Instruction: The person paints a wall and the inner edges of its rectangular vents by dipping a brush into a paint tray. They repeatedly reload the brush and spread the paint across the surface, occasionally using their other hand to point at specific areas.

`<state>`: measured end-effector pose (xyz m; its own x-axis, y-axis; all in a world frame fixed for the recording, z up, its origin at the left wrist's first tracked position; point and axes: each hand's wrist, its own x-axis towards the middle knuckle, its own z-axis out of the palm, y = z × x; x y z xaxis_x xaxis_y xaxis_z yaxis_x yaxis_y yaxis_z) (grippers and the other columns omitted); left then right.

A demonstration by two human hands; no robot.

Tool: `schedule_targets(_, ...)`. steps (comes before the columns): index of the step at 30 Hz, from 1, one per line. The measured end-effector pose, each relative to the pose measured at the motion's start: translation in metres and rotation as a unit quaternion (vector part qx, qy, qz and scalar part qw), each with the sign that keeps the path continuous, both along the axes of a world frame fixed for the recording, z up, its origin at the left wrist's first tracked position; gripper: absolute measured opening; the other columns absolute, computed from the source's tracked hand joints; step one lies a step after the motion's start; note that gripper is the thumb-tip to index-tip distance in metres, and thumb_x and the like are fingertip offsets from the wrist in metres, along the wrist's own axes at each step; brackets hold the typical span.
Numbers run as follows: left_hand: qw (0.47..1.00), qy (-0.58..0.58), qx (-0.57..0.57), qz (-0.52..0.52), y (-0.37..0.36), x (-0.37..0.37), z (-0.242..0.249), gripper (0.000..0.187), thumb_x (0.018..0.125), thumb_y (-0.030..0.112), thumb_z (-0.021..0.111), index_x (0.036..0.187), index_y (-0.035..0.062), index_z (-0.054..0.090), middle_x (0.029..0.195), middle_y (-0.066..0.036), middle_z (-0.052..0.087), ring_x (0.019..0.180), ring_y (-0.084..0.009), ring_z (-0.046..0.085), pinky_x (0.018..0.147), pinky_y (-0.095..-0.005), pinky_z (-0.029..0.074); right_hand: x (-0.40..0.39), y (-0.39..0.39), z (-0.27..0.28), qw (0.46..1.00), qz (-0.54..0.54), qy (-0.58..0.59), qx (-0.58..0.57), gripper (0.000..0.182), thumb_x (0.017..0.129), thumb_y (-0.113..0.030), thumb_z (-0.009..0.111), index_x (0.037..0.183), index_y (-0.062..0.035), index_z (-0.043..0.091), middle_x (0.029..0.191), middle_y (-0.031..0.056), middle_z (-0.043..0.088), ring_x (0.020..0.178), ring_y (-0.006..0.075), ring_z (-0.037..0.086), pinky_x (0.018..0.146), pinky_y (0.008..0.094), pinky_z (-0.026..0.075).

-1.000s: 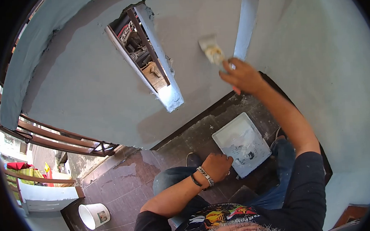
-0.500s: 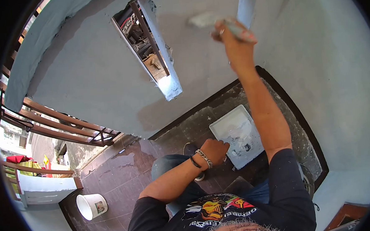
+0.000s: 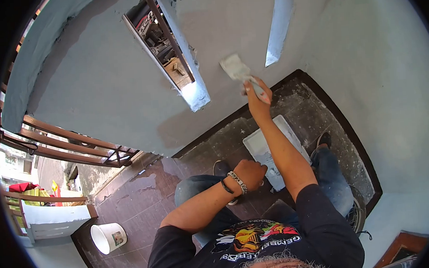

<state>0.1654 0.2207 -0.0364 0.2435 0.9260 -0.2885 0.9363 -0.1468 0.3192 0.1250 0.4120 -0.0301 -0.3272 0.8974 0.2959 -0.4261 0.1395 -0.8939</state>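
Observation:
My right hand (image 3: 258,98) is closed around the handle of a wide paintbrush (image 3: 234,66). Its pale bristles point up and left against the grey wall (image 3: 214,32), between two narrow wall openings. Below my right forearm lies a white paint tray (image 3: 263,148) with grey-blue paint in it, partly covered by the arm. My left hand (image 3: 250,175), with a chain bracelet and a dark band at the wrist, is curled into a fist beside the tray's near left edge. Nothing shows in its fingers.
A white bucket (image 3: 108,237) stands on the tiled floor at the lower left. Brown metal railings (image 3: 74,141) run along the left side. A dark baseboard (image 3: 233,118) borders the walls. Coiled cable or hose (image 3: 358,211) lies by my right knee.
My right hand and the paintbrush have moved down the wall and slightly left, nearer the baseboard. The right forearm now covers more of the tray. My left hand has stayed almost still.

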Motion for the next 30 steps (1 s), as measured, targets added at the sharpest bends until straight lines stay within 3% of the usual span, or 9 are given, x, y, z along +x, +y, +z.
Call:
schedule_targets(4, 1.0, -0.002, 0.0, 0.003, -0.001, 0.001, 0.004, 0.039, 0.077, 0.03, 0.073, 0.103, 0.0039, 0.062, 0.089, -0.013, 0.068, 0.087, -0.0304, 0.067, 0.072, -0.0415, 0.053, 0.016, 0.033, 0.01, 0.983, 0.014, -0.176, 0.043, 0.017, 0.089, -0.015, 0.066, 0.098, -0.0008, 0.067, 0.066, 0.0001, 0.061, 0.057, 0.0064, 0.055, 0.051, 0.0239, 0.046)
schedule_targets(7, 1.0, -0.011, 0.01, 0.004, -0.001, 0.003, 0.003, 0.038, 0.077, 0.029, 0.073, 0.103, 0.0039, 0.061, 0.091, -0.013, 0.067, 0.089, -0.0301, 0.067, 0.072, -0.0412, 0.053, -0.011, 0.056, 0.094, 0.993, -0.035, -0.106, 0.048, 0.021, 0.085, -0.021, 0.068, 0.08, -0.0001, 0.066, 0.058, 0.0004, 0.058, 0.051, 0.0078, 0.055, 0.049, 0.0251, 0.043)
schedule_targets(13, 1.0, -0.018, -0.004, 0.019, -0.004, 0.0, 0.003, 0.038, 0.078, 0.03, 0.072, 0.103, 0.004, 0.06, 0.094, -0.013, 0.067, 0.093, -0.0293, 0.066, 0.076, -0.0411, 0.052, 0.008, 0.036, 0.214, 0.976, -0.087, 0.088, 0.178, 0.024, 0.09, -0.021, 0.068, 0.087, 0.0022, 0.063, 0.064, 0.0042, 0.057, 0.052, 0.0116, 0.054, 0.049, 0.0254, 0.046)
schedule_targets(16, 1.0, -0.02, -0.008, -0.005, -0.007, 0.002, 0.015, 0.039, 0.078, 0.031, 0.073, 0.103, 0.0041, 0.06, 0.094, -0.013, 0.067, 0.092, -0.0294, 0.067, 0.076, -0.041, 0.052, -0.001, 0.048, 0.162, 0.966, -0.032, 0.179, 0.183, 0.02, 0.088, -0.019, 0.065, 0.086, 0.0016, 0.064, 0.07, 0.0062, 0.064, 0.062, 0.0127, 0.061, 0.062, 0.0279, 0.052)
schedule_targets(19, 1.0, -0.018, -0.02, -0.005, -0.009, 0.005, 0.014, 0.039, 0.076, 0.031, 0.074, 0.102, 0.004, 0.061, 0.094, -0.013, 0.067, 0.091, -0.0292, 0.067, 0.075, -0.0403, 0.052, -0.016, 0.054, 0.077, 0.986, -0.023, 0.091, 0.137, 0.022, 0.092, -0.012, 0.062, 0.107, 0.0033, 0.061, 0.084, 0.0105, 0.067, 0.074, 0.0141, 0.064, 0.074, 0.0285, 0.054)
schedule_targets(26, 1.0, -0.024, 0.007, -0.008, -0.007, 0.003, 0.008, 0.037, 0.074, 0.03, 0.075, 0.098, 0.0048, 0.062, 0.09, -0.011, 0.066, 0.086, -0.0277, 0.066, 0.072, -0.0394, 0.05, 0.051, 0.022, -0.1, 0.997, -0.001, -0.06, -0.047, 0.023, 0.091, -0.018, 0.065, 0.099, 0.0034, 0.066, 0.075, 0.0047, 0.064, 0.061, 0.0108, 0.058, 0.059, 0.0266, 0.049)
schedule_targets(28, 0.999, -0.043, 0.007, -0.02, -0.012, 0.007, 0.01, 0.037, 0.074, 0.03, 0.075, 0.098, 0.0051, 0.062, 0.09, -0.01, 0.065, 0.086, -0.0269, 0.066, 0.073, -0.0388, 0.05, 0.107, 0.018, -0.146, 0.978, -0.034, -0.195, -0.063, 0.021, 0.091, -0.019, 0.065, 0.091, 0.002, 0.066, 0.066, 0.0014, 0.06, 0.06, 0.0079, 0.056, 0.054, 0.0229, 0.044)
schedule_targets(29, 0.999, -0.041, -0.005, -0.029, -0.013, 0.01, 0.011, 0.036, 0.074, 0.029, 0.075, 0.097, 0.0054, 0.062, 0.091, -0.009, 0.064, 0.088, -0.0258, 0.065, 0.076, -0.0377, 0.048, 0.138, 0.025, -0.191, 0.949, -0.092, -0.286, 0.094, 0.025, 0.09, -0.024, 0.067, 0.09, 0.001, 0.068, 0.06, 0.0007, 0.058, 0.053, 0.008, 0.055, 0.05, 0.0233, 0.043)
schedule_targets(30, 0.998, -0.043, -0.003, -0.037, -0.014, 0.014, 0.012, 0.036, 0.074, 0.029, 0.075, 0.097, 0.0054, 0.061, 0.091, -0.009, 0.064, 0.089, -0.0257, 0.064, 0.076, -0.0375, 0.048, 0.159, 0.018, -0.209, 0.955, -0.087, -0.282, 0.019, 0.024, 0.089, -0.024, 0.068, 0.091, 0.0005, 0.069, 0.06, 0.0012, 0.059, 0.052, 0.0084, 0.055, 0.049, 0.0236, 0.043)
